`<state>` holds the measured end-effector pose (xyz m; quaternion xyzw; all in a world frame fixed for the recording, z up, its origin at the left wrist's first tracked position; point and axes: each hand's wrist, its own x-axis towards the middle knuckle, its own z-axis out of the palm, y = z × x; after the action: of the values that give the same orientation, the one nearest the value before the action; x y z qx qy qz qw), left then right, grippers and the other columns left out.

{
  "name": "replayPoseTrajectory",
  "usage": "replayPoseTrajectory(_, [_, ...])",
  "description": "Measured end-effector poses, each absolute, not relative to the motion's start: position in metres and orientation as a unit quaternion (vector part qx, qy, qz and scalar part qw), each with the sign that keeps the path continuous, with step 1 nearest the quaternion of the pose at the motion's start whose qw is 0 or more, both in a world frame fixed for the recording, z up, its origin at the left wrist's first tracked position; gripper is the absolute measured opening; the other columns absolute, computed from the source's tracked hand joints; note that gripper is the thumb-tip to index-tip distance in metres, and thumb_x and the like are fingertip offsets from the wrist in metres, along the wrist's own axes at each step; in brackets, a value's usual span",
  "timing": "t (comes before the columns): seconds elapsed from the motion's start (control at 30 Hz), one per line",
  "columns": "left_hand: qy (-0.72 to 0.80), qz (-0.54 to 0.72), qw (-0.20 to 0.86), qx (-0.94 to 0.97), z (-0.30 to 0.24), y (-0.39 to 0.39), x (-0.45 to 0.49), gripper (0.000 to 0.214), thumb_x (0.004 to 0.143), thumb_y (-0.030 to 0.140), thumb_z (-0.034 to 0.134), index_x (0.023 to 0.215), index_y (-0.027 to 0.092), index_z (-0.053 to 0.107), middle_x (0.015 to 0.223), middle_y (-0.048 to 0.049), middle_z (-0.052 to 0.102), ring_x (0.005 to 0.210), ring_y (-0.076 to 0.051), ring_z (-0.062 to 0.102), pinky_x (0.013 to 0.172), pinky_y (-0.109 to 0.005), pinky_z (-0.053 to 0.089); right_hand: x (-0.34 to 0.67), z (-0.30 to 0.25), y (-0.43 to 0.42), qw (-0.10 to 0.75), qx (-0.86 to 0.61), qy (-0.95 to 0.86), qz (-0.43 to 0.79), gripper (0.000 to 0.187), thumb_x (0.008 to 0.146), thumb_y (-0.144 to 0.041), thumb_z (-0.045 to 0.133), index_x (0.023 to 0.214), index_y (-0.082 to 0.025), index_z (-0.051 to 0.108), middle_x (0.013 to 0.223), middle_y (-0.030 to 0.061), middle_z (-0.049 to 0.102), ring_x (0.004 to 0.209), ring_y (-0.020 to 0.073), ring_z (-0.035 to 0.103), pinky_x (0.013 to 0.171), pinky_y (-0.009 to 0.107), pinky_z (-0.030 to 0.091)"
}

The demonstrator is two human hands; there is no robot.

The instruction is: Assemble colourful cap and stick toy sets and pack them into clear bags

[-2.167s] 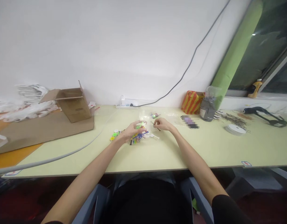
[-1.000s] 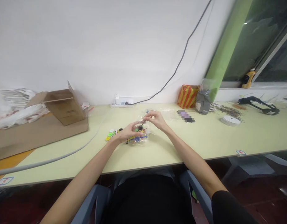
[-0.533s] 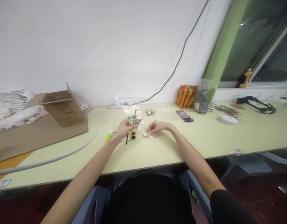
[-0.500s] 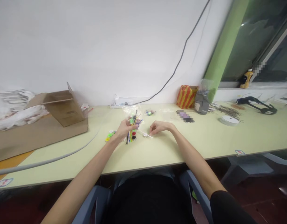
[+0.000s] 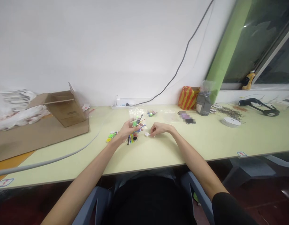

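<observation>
Left hand [image 5: 126, 131] grips a clear plastic bag of colourful pieces [image 5: 135, 118]; right hand [image 5: 159, 128] pinches a small white cap [image 5: 147, 134]; tilted, the bag could spill.

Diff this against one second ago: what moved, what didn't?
Right hand left the clear bag of coloured pieces and dropped to the table, now at a small white piece. Left hand lifted that bag upright and keeps its grip. Cardboard box, striped bag and grey container stayed put.
</observation>
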<state>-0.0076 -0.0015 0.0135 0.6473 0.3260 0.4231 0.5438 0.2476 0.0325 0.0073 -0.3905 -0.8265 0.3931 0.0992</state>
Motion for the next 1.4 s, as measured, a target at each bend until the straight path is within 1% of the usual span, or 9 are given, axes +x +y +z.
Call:
replayPoseTrajectory(0.13, [0.31,0.401,0.546,0.667,0.016,-0.005,-0.006,0.065,0.074,0.04,0.084,0.126,0.015,0.055,0.117,-0.0156,0.068,0.09,-0.025,0.072,0.048,-0.021,0.055,0.255,0.0,0.05,0.288,-0.452,-0.792,0.293,0.022,0.075,-0.037,0.065,0.068,-0.016,0.064,0.064,0.0002,0.06,0.061,0.0133,0.05,0.058,0.025,0.035])
replayPoseTrajectory(0.27, [0.311,0.36,0.562,0.677,0.018,-0.01,-0.006,0.072,0.075,0.039,0.083,0.135,0.018,0.048,0.115,-0.0145,0.068,0.082,-0.023,0.072,0.043,-0.019,0.051,0.261,0.003,0.057,0.522,-0.475,-0.673,0.221,0.019,0.088,-0.037,0.052,0.085,-0.02,0.058,0.067,-0.0016,0.056,0.059,0.014,0.049,0.059,0.026,0.039])
replayPoseTrajectory(0.43, [0.338,0.299,0.558,0.696,0.022,-0.016,-0.007,0.084,0.076,0.04,0.082,0.147,0.02,0.043,0.104,-0.0111,0.07,0.068,-0.017,0.07,0.039,-0.017,0.045,0.261,0.022,0.045,0.642,-0.42,-0.628,0.131,0.021,0.095,-0.035,0.046,0.092,-0.02,0.06,0.082,0.004,0.062,0.076,0.0178,0.056,0.068,0.029,0.043])
replayPoseTrajectory(0.53, [0.355,0.292,0.537,0.708,0.022,-0.016,-0.008,0.082,0.076,0.04,0.082,0.147,0.02,0.046,0.092,-0.0063,0.069,0.057,-0.012,0.062,0.037,-0.016,0.041,0.258,0.029,0.036,0.646,-0.398,-0.644,0.092,0.022,0.096,-0.033,0.048,0.089,-0.02,0.063,0.096,0.007,0.064,0.088,0.0192,0.057,0.073,0.03,0.044])
replayPoseTrajectory(0.63, [0.351,0.28,0.538,0.713,0.023,-0.016,-0.009,0.084,0.076,0.04,0.082,0.149,0.02,0.045,0.083,-0.003,0.067,0.054,-0.01,0.059,0.036,-0.015,0.038,0.254,0.029,0.033,0.64,-0.402,-0.651,0.068,0.021,0.097,-0.03,0.049,0.087,-0.02,0.065,0.095,0.0069,0.062,0.088,0.0191,0.056,0.074,0.03,0.045])
replayPoseTrajectory(0.73, [0.332,0.263,0.555,0.716,0.024,-0.016,-0.009,0.088,0.076,0.041,0.082,0.151,0.022,0.04,0.087,-0.0043,0.068,0.059,-0.013,0.064,0.037,-0.015,0.037,0.252,0.027,0.033,0.644,-0.406,-0.646,0.063,0.02,0.097,-0.027,0.051,0.086,-0.021,0.067,0.092,0.0063,0.061,0.085,0.019,0.056,0.075,0.031,0.045])
replayPoseTrajectory(1.03, [0.327,0.293,0.553,0.708,0.022,-0.017,-0.007,0.083,0.075,0.039,0.083,0.147,0.022,0.045,0.087,-0.0032,0.066,0.06,-0.012,0.063,0.038,-0.014,0.04,0.239,0.036,0.023,0.566,-0.338,-0.729,0.183,0.016,0.088,-0.037,0.067,0.083,-0.024,0.075,0.091,0.0067,0.07,0.091,0.0232,0.059,0.085,0.038,0.047])
replayPoseTrajectory(1.27, [0.33,0.286,0.569,0.697,0.019,-0.016,-0.008,0.086,0.074,0.039,0.083,0.149,0.025,0.043,0.11,-0.0108,0.07,0.07,-0.019,0.07,0.042,-0.018,0.047,0.231,0.039,0.016,0.56,-0.337,-0.686,0.319,0.037,0.076,-0.054,0.077,0.09,-0.02,0.069,0.089,0.0074,0.074,0.088,0.0242,0.067,0.086,0.039,0.05])
replayPoseTrajectory(1.4, [0.319,0.274,0.59,0.689,0.021,-0.017,-0.006,0.092,0.074,0.039,0.084,0.153,0.028,0.038,0.123,-0.0143,0.068,0.082,-0.025,0.074,0.049,-0.023,0.053,0.23,0.037,0.014,0.563,-0.302,-0.677,0.366,0.04,0.077,-0.057,0.077,0.087,-0.019,0.068,0.081,0.0065,0.072,0.082,0.0224,0.067,0.084,0.037,0.05])
